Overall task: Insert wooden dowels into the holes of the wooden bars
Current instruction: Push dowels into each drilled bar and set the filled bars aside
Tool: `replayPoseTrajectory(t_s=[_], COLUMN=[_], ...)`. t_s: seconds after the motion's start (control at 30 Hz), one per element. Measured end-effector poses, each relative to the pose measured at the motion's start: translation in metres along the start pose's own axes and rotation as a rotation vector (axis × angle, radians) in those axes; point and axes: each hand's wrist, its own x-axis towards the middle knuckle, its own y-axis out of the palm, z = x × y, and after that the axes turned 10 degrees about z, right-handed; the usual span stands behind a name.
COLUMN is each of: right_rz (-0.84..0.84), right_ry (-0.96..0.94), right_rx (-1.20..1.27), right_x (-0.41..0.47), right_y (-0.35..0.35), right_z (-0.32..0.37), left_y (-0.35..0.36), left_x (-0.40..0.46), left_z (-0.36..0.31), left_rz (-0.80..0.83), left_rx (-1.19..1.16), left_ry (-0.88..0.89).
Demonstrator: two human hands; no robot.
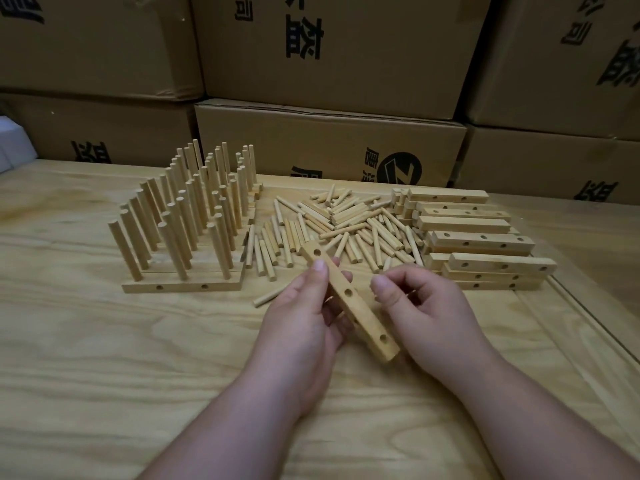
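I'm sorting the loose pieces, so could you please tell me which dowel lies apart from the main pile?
The single dowel on the table just left of the left hand, nearer the person than the loose pile.

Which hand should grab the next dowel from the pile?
Probably the right hand: it holds nothing and hovers nearest the loose dowels, while the left hand grips the bar, whose holes are unfilled.
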Motion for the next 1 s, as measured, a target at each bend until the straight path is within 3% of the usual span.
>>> replayPoseTrajectory(t_s=[0.1, 0.3, 0.5, 0.8, 1.0], right_rz=[0.061, 0.170, -0.012, -0.077, -0.119], right_ry=[0.031, 0.174, 0.183, 0.302, 0.189], right_rx=[-0.384, -0.615, -0.600, -0.584, -0.441], right_x=[0.005, 0.007, 0.008, 0.008, 0.009], right_y=[-0.010, -0.002, -0.003, -0.006, -0.004], right_z=[-0.009, -0.018, -0.014, -0.011, -0.015], left_y=[-0.001, -0.004, -0.004, -0.002, 0.000], left_x=[0.002, 0.002, 0.002, 0.000, 0.000], left_z=[-0.002, -0.007, -0.006, -0.005, -0.004], left_rz=[-0.065, -0.012, 0.001, 0.016, -0.030], left_rx=[-0.035, -0.170, -0.176, -0.089, -0.081], left_ry=[-0.043, -0.119, -0.099, -0.108, -0.100])
